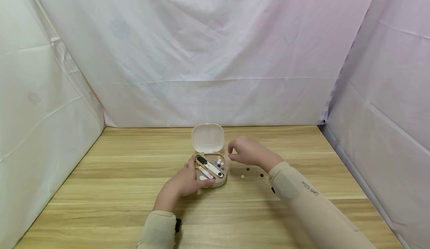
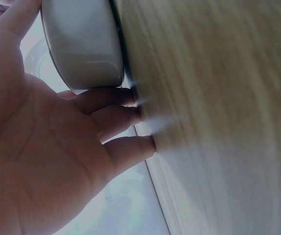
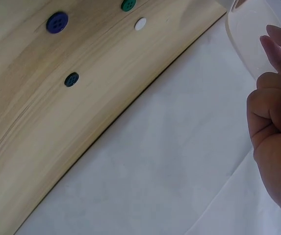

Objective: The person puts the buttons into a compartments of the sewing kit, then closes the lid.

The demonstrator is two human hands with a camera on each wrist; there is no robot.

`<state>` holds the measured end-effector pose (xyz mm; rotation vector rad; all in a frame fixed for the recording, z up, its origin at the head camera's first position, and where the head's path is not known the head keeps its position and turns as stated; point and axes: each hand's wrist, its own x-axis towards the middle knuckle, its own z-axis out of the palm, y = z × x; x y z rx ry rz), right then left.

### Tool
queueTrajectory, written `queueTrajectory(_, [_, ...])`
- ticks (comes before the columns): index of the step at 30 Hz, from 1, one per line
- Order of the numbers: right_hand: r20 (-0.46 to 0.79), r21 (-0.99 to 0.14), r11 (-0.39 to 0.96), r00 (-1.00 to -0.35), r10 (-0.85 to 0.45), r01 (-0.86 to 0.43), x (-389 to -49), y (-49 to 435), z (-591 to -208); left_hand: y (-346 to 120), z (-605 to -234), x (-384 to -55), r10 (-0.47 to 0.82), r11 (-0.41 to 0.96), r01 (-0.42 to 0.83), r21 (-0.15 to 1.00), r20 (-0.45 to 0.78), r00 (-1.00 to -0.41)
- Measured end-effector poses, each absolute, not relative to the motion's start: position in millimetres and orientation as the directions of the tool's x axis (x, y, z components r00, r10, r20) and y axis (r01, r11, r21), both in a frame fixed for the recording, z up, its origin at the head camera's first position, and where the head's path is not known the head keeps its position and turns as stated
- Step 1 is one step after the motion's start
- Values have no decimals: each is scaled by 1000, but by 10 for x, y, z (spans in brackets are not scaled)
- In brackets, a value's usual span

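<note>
A beige sewing kit case [image 1: 220, 183] stands on the table with its lid [image 1: 208, 139] raised. Inside lie black-and-white thread snips [image 1: 210, 167], a gold ring-shaped piece [image 1: 196, 165] and several small buttons [image 1: 219, 162] in the right compartment. My left hand [image 1: 185, 180] holds the case by its near left corner, thumb along the front; in the left wrist view its other fingertips [image 2: 147, 144] reach the tabletop. Just right of the case my right hand [image 1: 246, 152] hovers, thumb and index slightly apart with nothing visible between them, the other fingers curled [image 3: 275, 107].
Right of the case, loose buttons lie on the wooden table [image 1: 117, 181]: a green one [image 1: 248, 169], a yellow one [image 1: 242, 176] and a dark one [image 1: 262, 175]. A blue button [image 3: 57, 22] shows in the right wrist view. White cloth [image 1: 201, 55] encloses the back and sides.
</note>
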<state>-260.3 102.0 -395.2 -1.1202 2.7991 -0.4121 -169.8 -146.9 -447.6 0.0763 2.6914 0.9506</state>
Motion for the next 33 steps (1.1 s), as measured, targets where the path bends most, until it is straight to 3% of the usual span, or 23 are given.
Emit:
queueTrajectory(16, [11, -322, 716, -759, -651, -619, -2521, 1201, -3976, -1471, -4485, -1692, 135, 777, -56, 627, -253, -958])
queueTrajectory(33, [-82, -395, 732, -772, -631, -556, -2414, 1277, -4176, -1467, -4486, -1685, 132, 785, -52, 617, -249, -959])
